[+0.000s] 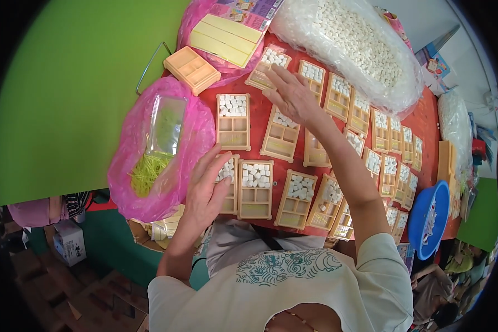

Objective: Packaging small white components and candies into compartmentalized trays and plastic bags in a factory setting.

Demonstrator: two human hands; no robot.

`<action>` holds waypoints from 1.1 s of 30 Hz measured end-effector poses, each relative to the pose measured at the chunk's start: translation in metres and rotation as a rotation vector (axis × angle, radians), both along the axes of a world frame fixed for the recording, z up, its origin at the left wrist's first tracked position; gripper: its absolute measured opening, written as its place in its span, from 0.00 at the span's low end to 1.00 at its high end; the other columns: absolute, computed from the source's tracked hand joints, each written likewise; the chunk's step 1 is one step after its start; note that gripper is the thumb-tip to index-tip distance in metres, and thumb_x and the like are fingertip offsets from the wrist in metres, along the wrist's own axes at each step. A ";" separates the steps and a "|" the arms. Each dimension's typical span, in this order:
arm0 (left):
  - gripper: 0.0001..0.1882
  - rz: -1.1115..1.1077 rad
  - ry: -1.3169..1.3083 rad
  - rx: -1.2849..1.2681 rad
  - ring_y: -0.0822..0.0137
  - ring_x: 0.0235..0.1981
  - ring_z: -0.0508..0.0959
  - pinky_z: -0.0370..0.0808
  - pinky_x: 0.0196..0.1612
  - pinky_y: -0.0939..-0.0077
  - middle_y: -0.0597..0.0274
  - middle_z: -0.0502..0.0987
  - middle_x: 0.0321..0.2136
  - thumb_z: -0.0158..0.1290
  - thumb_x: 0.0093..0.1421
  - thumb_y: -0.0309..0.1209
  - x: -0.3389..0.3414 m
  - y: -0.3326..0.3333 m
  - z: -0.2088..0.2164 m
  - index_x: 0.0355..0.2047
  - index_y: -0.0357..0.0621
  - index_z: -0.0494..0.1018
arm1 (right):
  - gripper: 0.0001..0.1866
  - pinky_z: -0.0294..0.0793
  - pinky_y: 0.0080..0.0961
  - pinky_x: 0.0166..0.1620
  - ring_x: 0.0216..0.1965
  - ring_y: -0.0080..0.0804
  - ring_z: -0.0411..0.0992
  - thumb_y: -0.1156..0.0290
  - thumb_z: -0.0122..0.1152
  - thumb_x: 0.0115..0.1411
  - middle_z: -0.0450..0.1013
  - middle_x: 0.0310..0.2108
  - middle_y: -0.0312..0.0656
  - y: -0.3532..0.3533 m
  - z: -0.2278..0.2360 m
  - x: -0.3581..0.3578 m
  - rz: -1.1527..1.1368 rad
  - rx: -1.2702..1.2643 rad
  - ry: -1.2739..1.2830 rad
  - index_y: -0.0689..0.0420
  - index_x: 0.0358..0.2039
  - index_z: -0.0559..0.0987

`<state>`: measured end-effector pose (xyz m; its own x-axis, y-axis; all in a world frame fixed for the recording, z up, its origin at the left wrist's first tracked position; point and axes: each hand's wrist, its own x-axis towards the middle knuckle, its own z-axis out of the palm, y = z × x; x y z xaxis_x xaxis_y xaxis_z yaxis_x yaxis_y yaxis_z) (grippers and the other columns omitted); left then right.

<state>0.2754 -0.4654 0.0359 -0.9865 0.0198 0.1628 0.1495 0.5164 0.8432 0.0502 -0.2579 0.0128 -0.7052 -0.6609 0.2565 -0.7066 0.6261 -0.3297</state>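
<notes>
I am holding my left hand (pixel 203 188) over the left side of the near tray (pixel 230 202), fingers loosely curved and thumb apart. I am not seeing anything between them, and I cannot tell whether a fingertip is touching the wood. My right hand (pixel 297 99) is spanning the lower half of the far tray (pixel 255 79), fingers stretched out and parted, gripping nothing that shows; the back of the hand is hiding whether they are resting on it.

Both trays are lying flat on the red table (pixel 430 124), near tray at its front edge, far tray by the big clear bag (pixel 293 26). Lying flat is probably keeping the white cubes settled in each tray's large compartment. The other filled trays are standing in loose rows to my right, faces up, so their compartments are all showing.

The clear bag is spreading wide at the back, seemingly so its loose cubes are staying within arm's reach. The pink bag (pixel 202 133) is sitting to my left, its mouth gaping around yellow-green strips (pixel 149 174), likely for easy picking. A cube-less tray (pixel 190 63) is lying at an angle beyond it.
</notes>
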 end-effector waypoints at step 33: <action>0.15 0.260 0.258 -0.316 0.49 0.46 0.72 0.65 0.51 0.55 0.46 0.73 0.42 0.47 0.57 0.27 0.010 -0.036 0.007 0.44 0.37 0.72 | 0.05 0.69 0.32 0.35 0.31 0.43 0.71 0.75 0.54 0.58 0.69 0.28 0.48 -0.043 0.012 0.191 -0.010 -0.651 -0.344 0.64 0.30 0.74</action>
